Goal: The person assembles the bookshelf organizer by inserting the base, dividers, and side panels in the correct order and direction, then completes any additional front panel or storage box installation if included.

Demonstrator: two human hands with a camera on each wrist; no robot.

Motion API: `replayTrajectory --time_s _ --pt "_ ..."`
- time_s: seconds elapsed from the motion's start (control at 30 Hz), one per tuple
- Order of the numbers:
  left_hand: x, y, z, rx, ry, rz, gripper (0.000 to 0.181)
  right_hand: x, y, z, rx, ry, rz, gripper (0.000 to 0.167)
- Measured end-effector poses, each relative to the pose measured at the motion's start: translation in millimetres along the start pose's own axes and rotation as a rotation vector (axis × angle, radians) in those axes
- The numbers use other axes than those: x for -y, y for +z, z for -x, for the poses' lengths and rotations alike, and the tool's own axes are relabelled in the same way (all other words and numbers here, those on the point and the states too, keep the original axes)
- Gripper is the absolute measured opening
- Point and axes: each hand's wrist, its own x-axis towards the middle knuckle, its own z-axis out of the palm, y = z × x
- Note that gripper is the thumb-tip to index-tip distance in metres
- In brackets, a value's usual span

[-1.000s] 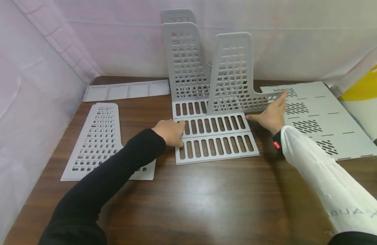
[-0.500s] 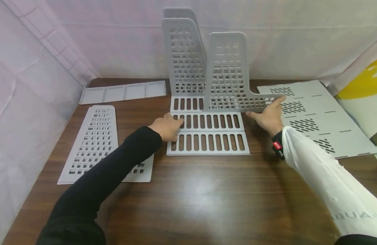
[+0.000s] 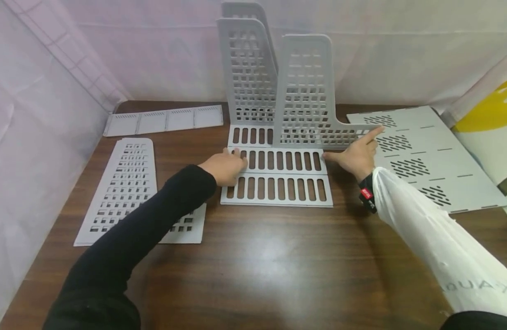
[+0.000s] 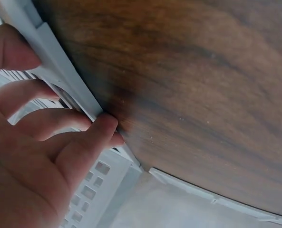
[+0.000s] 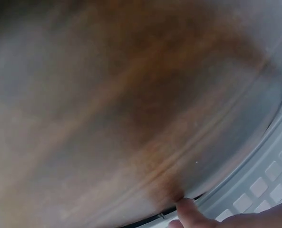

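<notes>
A grey slotted panel (image 3: 274, 173) lies flat on the table, and perforated L-shaped side panels stand upright at its back. My left hand (image 3: 224, 168) grips its left edge; in the left wrist view, thumb and fingers (image 4: 95, 135) curl round the panel edge (image 4: 69, 71). My right hand (image 3: 356, 153) is spread at the other side. Its thumb touches the slotted panel's right edge, and its forefinger reaches along the low end of the front upright panel (image 3: 306, 66). In the right wrist view a fingertip meets a perforated panel (image 5: 231, 190); the other fingers are hidden.
Flat perforated L-shaped panels (image 3: 133, 183) lie at left, partly under my left forearm. A long narrow panel (image 3: 166, 121) lies behind them. At right is a wide grey panel (image 3: 438, 156) with slanted slots. Two more upright panels (image 3: 247, 64) stand near the back curtain.
The slotted panel and front upright panel have shifted slightly left and turned straighter. My right thumb has come in against the slotted panel's edge. My left hand keeps its grip.
</notes>
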Motion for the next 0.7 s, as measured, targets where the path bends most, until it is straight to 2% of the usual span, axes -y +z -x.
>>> replayTrajectory --time_s 0.27,0.63,0.7 --pt "-0.2 -0.9 -0.4 0.025 -0.010 -0.012 0.058 2 11 -0.1 0.013 0.018 0.106 0.160" --pt "-2.6 -3.7 -0.7 0.011 -0.011 -0.030 0.060 6 13 -5.0 -0.068 0.048 0.053 0.158" --pt "-3.4 -4.6 -1.7 0.015 -0.009 -0.030 0.059 6 15 -4.5 -0.091 0.032 0.039 0.157"
